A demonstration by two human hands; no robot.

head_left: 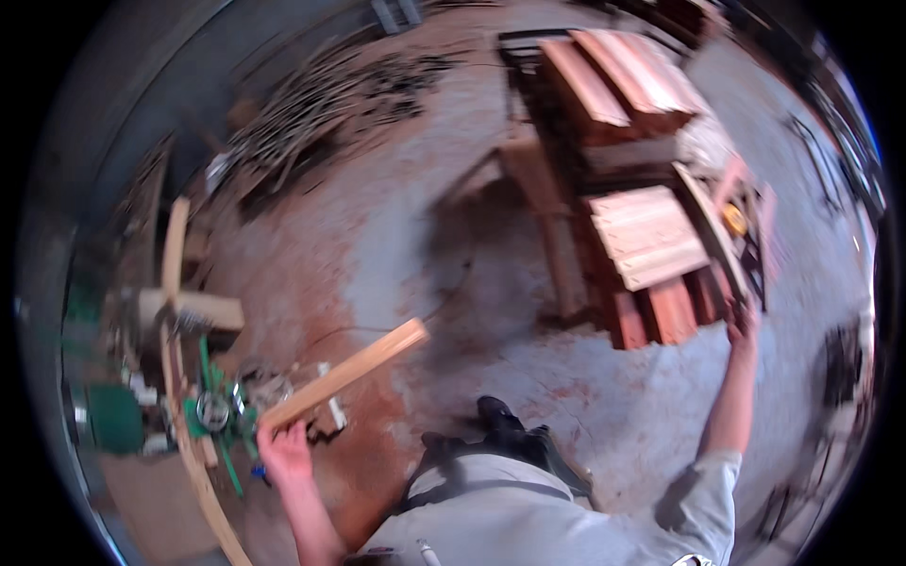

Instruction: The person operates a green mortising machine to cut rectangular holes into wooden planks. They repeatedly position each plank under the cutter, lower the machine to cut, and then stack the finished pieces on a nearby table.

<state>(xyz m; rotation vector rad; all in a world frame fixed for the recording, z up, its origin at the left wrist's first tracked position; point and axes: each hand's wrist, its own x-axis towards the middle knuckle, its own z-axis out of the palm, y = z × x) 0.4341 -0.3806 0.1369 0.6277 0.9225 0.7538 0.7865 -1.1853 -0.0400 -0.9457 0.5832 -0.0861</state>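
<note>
Wooden strip (711,226) — end blurred at right grip (743,324)

Grey floor (387,269) — rust-red stains (283,255).

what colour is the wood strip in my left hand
The wood strip in your left hand is pale yellowish tan, seen in the head view.

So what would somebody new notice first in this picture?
Probably the pale wooden bar in the left hand, slanting across left of centre. Next come the stacked boards at upper right, with the right hand at the near end of a curved wooden strip beside them. The green machinery at far left also stands out.
</note>
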